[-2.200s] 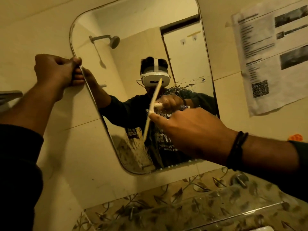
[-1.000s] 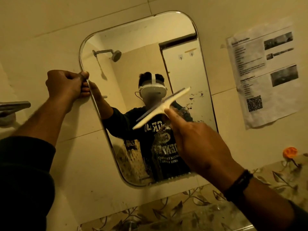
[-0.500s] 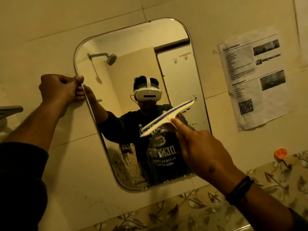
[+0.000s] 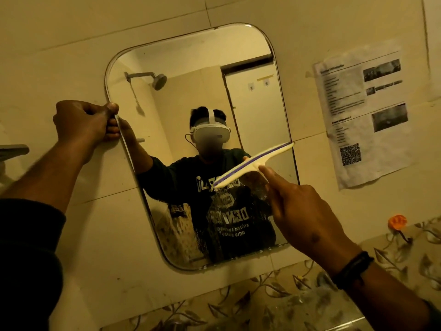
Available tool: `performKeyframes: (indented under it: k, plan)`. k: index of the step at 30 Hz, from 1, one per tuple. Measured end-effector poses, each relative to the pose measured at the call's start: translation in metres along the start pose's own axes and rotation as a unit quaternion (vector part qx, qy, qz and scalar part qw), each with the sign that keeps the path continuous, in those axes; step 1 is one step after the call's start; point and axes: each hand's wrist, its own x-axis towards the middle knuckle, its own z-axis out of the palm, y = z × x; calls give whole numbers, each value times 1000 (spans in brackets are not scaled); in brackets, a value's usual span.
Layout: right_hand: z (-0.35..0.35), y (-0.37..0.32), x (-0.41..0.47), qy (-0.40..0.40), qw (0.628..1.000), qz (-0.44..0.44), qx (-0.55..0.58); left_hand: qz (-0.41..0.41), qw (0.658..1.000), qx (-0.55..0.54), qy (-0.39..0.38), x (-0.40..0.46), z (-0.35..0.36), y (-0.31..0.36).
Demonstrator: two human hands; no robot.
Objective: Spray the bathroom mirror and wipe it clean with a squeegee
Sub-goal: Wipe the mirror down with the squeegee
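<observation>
a: status of both hands?

b: left hand is clamped on the left edge of the mirror, centre of the frame. right hand is closed around the squeegee handle, blade slanted across the mirror's right half

a: failure modes from here?

b: a slanted blade may lose even contact and leave streaks. droplets show along the lower glass; unwiped, they would dry as spots. a slack left grip could let the mirror shift under pressure
</observation>
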Motion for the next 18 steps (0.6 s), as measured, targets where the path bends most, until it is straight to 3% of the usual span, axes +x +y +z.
performKeyframes:
  k: [5,14,18]
  plan:
    - [-13,-6,39,69,996,-13,48,-27,1000,0,-13,16,-5,-10]
    - [8,20,-14,16,997,55,52,-30,999,-17,-20,29,-5,-21]
    - [0,18,-4,27,998,39,46,-40,999,-14,-24,33,-6,-24]
